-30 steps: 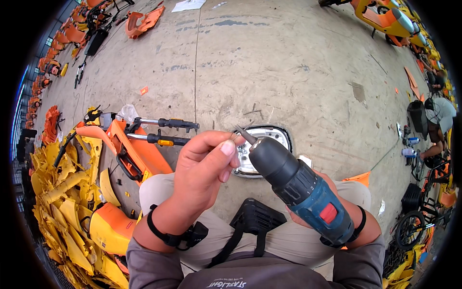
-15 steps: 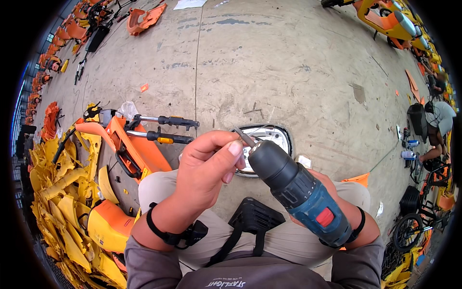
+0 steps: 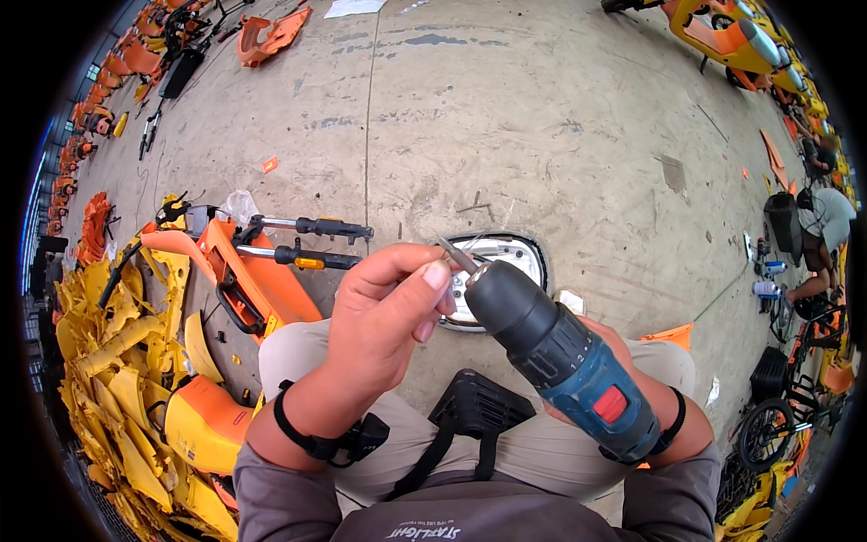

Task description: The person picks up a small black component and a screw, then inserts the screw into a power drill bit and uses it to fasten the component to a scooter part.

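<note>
My right hand (image 3: pixel 614 352) is wrapped round the grip of a blue and black cordless drill (image 3: pixel 553 350), whose body hides most of the fingers. Pointing away and to the left, a grey bit (image 3: pixel 461 257) sticks out of the drill's chuck. Right beside that bit, my left hand (image 3: pixel 375 316) is closed in a pinch of thumb and forefinger. Whatever lies in the pinch is too small to make out. Beyond both hands, partly covered by them, a white, dark-rimmed shell (image 3: pixel 526 257) rests on the concrete floor.
Left of my knees lies an orange scooter frame (image 3: pixel 262 285) with fork legs (image 3: pixel 307 257) reaching toward me. A heap of yellow panels (image 3: pixel 117 388) fills the lower left. Someone bends over at the far right, near cans (image 3: pixel 768 289) and a wheel (image 3: pixel 766 435).
My left thumb and fingertips have shifted slightly left, a little off the bit. The drill and my right hand have stayed nearly in place.
</note>
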A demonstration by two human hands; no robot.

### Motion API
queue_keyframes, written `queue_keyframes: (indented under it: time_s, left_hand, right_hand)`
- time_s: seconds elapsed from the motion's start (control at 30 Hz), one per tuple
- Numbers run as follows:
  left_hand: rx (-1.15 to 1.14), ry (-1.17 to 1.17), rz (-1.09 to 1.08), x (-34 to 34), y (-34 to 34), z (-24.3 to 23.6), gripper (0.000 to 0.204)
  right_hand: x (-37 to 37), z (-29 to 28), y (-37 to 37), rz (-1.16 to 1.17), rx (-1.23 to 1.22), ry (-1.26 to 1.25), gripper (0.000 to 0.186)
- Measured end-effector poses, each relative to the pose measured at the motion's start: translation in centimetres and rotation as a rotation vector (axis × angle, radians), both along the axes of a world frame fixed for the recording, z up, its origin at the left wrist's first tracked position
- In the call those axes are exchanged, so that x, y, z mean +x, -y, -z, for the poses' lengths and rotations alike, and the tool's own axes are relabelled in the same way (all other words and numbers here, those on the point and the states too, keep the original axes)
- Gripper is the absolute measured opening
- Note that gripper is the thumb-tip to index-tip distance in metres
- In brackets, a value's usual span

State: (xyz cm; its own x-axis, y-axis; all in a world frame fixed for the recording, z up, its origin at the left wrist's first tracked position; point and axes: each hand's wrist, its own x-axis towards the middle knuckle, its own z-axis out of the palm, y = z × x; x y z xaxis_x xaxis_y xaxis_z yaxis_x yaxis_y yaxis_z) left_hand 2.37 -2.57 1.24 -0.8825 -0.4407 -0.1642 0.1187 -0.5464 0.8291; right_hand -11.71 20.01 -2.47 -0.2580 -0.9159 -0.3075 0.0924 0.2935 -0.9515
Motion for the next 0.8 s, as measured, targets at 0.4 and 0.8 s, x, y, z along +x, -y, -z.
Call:
queue_keyframes:
  time_s: [0.4, 0.8]
  left_hand:
    - [-0.050, 0.020, -0.032, -0.3, -0.1, -0.2, 0.016]
    - [-0.101, 0.047, -0.042, -0.5, -0.2, 0.1, 0.020]
  right_hand:
    - [-0.1, -1.1, 0.3, 0.021, -0.146, 0.052, 0.032]
    - [-0.4, -0.2, 0.5, -0.038, -0.001, -0.198, 0.031]
